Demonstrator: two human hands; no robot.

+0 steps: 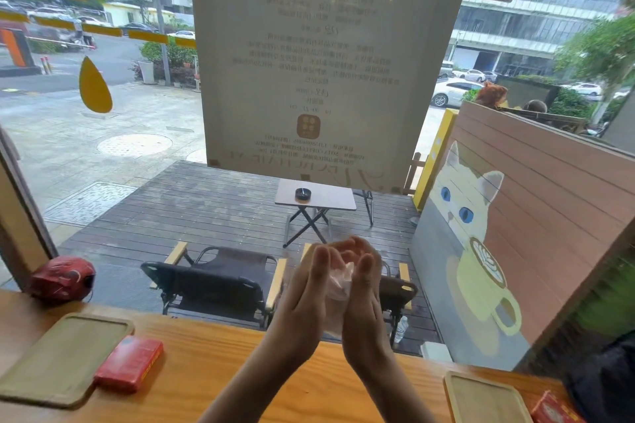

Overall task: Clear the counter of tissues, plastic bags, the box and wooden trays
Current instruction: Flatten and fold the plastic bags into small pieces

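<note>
Both my hands are raised above the wooden counter (pixel 220 364) with a crumpled clear plastic bag (pixel 338 285) between the palms. My left hand (pixel 305 288) and my right hand (pixel 364 288) face each other, fingers curled over the bag's top. A wooden tray (pixel 58 357) lies at the counter's left, and a red box (pixel 132 362) rests against its right edge. A second wooden tray (pixel 481 398) sits at the right front. A red packet (pixel 553 410) lies just right of it. No tissues are in view.
A large window with a hanging paper notice (pixel 326 62) rises right behind the counter. A red rounded object (pixel 62 276) sits on the sill at far left. Outside are folding chairs and a small table.
</note>
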